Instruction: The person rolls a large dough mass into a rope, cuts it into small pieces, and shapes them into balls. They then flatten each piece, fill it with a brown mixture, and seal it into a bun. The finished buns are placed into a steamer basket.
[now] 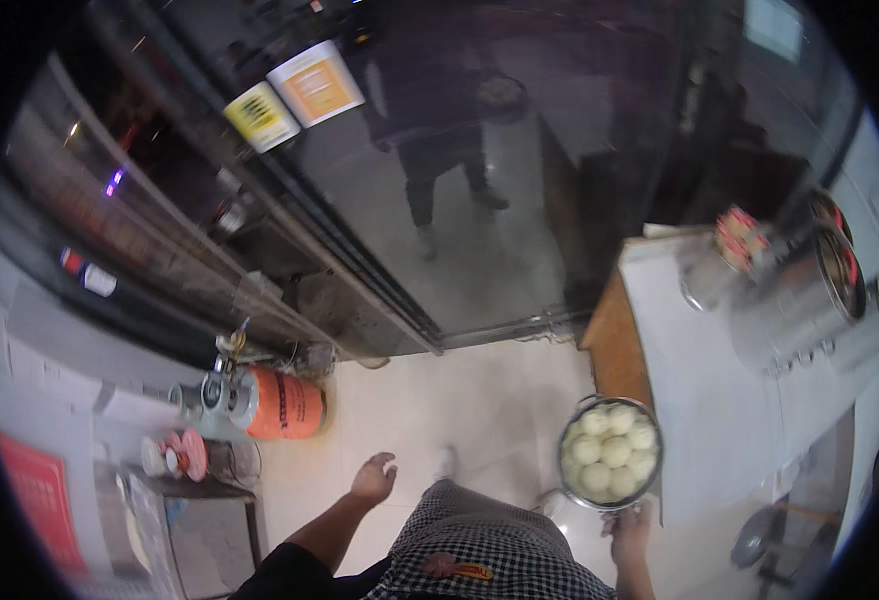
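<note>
My right hand (630, 527) grips the near rim of a round metal steamer tray (565, 478). Several pale, round buns (615, 452) lie close together in it. The tray is held beside the corner of a white-topped table (704, 400); whether it touches the edge I cannot tell. My left hand (374, 478) hangs over the tiled floor with loosely bent fingers and nothing in it. Nearest to that hand, farther left, stands an orange gas cylinder (287, 403). A checked apron (484, 535) covers my front between the arms.
Large metal pots (794, 305) and a container with red-patterned items (739, 240) stand on the table. Ahead is a dark, reflective glass door (459, 250). A metal-edged cabinet (209, 535) stands at the lower left, and a dark pan (756, 535) at the lower right.
</note>
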The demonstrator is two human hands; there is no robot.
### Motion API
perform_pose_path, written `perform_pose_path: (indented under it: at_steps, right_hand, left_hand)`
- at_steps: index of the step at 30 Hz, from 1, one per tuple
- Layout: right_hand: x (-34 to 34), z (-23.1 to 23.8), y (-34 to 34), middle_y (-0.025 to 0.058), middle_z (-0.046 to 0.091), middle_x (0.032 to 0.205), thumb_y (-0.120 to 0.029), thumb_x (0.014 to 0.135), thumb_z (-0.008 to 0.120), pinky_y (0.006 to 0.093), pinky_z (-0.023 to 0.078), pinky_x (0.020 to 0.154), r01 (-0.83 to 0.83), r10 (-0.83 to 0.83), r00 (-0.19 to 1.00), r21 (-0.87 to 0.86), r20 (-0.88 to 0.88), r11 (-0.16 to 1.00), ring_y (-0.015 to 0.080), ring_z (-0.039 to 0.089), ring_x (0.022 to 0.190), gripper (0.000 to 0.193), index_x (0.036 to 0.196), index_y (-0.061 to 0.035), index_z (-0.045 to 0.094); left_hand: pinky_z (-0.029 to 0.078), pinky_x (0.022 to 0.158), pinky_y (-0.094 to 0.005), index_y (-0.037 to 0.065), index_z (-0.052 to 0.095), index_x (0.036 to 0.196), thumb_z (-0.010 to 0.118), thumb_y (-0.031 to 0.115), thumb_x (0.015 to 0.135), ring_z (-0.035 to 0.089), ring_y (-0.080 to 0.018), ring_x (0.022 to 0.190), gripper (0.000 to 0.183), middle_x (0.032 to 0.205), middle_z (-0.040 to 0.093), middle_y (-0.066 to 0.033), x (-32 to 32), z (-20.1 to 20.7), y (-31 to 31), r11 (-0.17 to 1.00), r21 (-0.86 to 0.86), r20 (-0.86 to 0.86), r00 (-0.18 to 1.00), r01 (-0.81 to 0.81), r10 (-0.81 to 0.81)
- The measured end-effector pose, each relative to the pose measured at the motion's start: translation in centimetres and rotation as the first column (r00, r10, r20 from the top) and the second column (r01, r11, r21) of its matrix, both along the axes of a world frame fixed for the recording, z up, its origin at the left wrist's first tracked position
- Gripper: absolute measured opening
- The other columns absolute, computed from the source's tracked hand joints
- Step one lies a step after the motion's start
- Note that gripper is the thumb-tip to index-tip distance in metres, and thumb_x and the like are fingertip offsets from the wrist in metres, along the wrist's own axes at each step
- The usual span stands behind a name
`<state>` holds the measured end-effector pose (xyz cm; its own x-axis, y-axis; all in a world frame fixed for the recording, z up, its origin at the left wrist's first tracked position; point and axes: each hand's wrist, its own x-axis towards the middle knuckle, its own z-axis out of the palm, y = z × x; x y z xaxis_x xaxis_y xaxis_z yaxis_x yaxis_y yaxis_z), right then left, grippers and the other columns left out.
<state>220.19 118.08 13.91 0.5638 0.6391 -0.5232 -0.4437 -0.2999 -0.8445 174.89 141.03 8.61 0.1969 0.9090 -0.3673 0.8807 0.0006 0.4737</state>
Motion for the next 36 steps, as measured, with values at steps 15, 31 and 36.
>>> perform_pose_path:
  at_steps: [15,31,36]
  right_hand:
    - [-42.2,1.4,41.6,0.0158,0.059,0.088,-0.006,0.100,0.046,0.0286,0.045,0.054,-0.453,0.464,0.809,0.120,-0.359,0.883,0.0183,0.059,0.070,0.013,0.111,-0.0035,0.040]
    - [-52.1,0.8,75.4,0.0176,0.062,0.095,-0.012,0.102,0.046,0.0323,0.054,0.059,-0.381,0.394,0.904,0.105,-0.165,0.919,0.0222,0.066,0.078,0.026,0.122,0.0028,0.039]
    - [-53.1,-4.5,84.8,0.0158,0.064,0.093,-0.009,0.102,0.049,0.0313,0.052,0.054,-0.343,0.362,0.917,0.135,-0.167,0.930,0.0201,0.064,0.070,0.020,0.119,-0.0008,0.042]
  left_hand:
    - [0.020,0.119,-0.0579,0.006,0.059,0.130,0.053,0.021,0.091,0.030,-0.0301,0.148,0.042,0.153,0.042,-0.0139,-27.3,11.0,41.9,0.653,0.462,-0.652,0.729,0.599,-0.207]
    - [0.009,0.118,-0.0619,0.010,0.063,0.132,0.041,0.043,0.103,0.039,-0.0318,0.142,0.049,0.138,0.060,-0.0094,-40.9,9.3,86.0,0.964,0.186,-0.809,0.586,0.191,0.040]
    - [0.019,0.116,-0.0659,0.014,0.064,0.132,0.053,0.032,0.098,0.050,-0.0329,0.135,0.040,0.139,0.059,-0.0094,-49.2,7.3,98.9,0.955,0.295,-0.798,0.546,-0.014,0.255]
